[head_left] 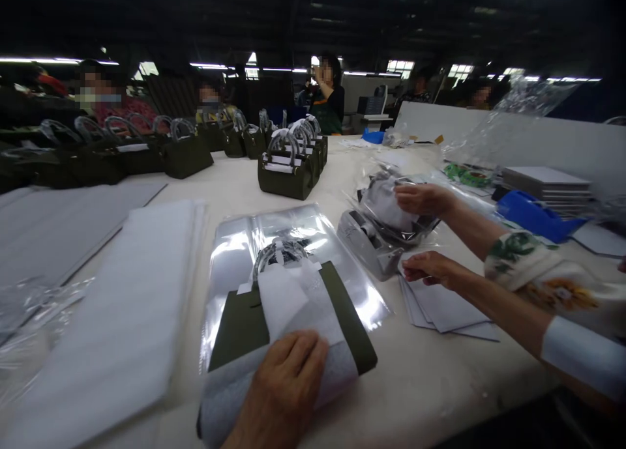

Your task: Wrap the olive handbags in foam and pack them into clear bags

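Observation:
An olive-green handbag (239, 328) lies on a stack of clear plastic sleeves (229, 240). A white wrapping sheet (337, 364) goes around its lower part, and thin white paper (293, 296) covers its middle. Clear film covers the handles (278, 250), which point away from me. My left hand (288, 384) presses down on the wrapping sheet with its fingers bent and close together; the thumb is hidden. My right hand is out of view. The two hands at the right belong to a co-worker; one touches a plastic-wrapped bundle (386, 201).
White foam sheets (122, 305) lie at the left. Several green handbags (286, 175) stand farther back. White cards (450, 305) lie under the co-worker's lower hand. A blue tape dispenser (533, 214) and stacked grey boards (548, 185) sit at the right. More people are behind the table.

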A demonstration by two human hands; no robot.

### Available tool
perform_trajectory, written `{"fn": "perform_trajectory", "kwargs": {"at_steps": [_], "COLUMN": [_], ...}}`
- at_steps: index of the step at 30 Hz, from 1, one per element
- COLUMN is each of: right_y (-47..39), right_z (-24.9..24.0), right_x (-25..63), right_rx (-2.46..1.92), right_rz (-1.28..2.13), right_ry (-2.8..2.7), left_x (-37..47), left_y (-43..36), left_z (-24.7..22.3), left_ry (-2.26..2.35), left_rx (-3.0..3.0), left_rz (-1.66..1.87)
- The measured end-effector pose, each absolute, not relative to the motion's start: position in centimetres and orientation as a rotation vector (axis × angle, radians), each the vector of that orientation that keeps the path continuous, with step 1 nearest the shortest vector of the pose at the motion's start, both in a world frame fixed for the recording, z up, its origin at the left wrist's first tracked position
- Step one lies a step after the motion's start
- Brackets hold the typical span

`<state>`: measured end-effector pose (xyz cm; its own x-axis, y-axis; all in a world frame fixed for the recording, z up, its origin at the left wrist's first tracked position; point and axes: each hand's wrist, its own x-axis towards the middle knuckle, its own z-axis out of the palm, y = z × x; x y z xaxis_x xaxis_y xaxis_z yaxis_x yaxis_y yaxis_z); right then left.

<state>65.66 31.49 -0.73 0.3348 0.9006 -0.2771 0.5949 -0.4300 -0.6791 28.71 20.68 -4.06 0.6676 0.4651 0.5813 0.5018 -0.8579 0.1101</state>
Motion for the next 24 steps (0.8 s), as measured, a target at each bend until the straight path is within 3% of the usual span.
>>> {"fn": "perform_trajectory", "kwargs": {"at_steps": [5,13,24], "right_y": [24.5,18.4,20.3], "right_z": [-3.6,2.3,1.0], "right_x": [62.6,50.7,46.7], "right_rx": [-2.220,-1.256,-1.499], "right_rz": [1.211,1.982,2.011], "right_ry": [-1.013,-0.828,-0.634], "left_x": [28.4,28.5,28.9], "left_y": [20.5,20.5,20.5], "left_z": [-3.8,-3.9,-4.2], "left_ry": [-0.848,-0.869,-0.945], "left_rx": [-2.832,-2.750,-2.938], "left_rz": [-0.985,-1.083,-0.925]}}
